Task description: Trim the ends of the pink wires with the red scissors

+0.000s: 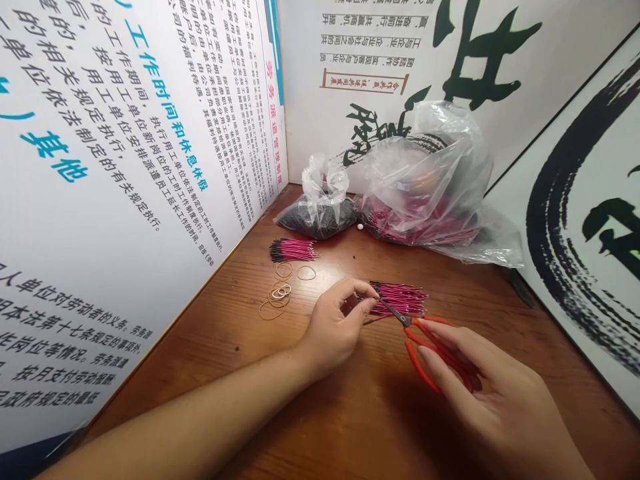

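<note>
My left hand pinches a bundle of pink wires with black ends between thumb and fingers, above the wooden table. My right hand grips red-handled snips, and their dark metal blades reach in at the bundle's near end. Some wire ends are hidden behind my left fingers. A second, smaller bundle of pink wires lies farther back on the table, to the left of both hands. Several loose rubber bands lie between that bundle and my left hand.
The wooden table fills a corner between printed display boards. At the back stand a clear plastic bag of black pieces and a larger clear bag of pink wires. A small white bead lies beside them.
</note>
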Available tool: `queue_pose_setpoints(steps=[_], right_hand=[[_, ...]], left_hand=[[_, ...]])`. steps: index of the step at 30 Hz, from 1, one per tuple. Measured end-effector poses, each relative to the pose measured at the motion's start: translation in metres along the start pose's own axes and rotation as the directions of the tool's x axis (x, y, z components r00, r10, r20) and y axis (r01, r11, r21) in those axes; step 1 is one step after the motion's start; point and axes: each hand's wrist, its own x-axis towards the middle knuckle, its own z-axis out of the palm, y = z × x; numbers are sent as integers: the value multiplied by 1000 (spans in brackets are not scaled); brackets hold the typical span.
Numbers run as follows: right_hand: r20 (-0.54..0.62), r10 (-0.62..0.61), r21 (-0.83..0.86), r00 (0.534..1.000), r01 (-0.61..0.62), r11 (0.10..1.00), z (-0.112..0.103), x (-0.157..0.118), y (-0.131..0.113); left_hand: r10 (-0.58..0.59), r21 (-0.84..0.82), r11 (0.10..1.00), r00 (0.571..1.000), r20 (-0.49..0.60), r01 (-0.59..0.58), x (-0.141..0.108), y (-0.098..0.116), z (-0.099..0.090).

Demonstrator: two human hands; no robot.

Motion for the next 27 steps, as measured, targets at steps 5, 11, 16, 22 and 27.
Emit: queue_pose_setpoints(steps=[5,11,16,22,27], right_hand=[[34,72,86,997,-75,993,2,-3,3],[27,65,72,998,-67,995,0,-2,3],[28,28,62,999,-29,998,-2,1,0],[18,-40,-11,999,40,999,-8,5,-2],[-2,-110,-88,994,109,990,-11,4,0]], left_hand=[[-6,1,1000,1000,-5,6,1,0,0],[-1,8,1000,1000,-5,1,0,0,0],[4,30,1000,1000,-1,-4,0,0,0],[17,39,999,1000,4,-17,0,1,0],[36,13,999,999,12,-36,0,1,0]])
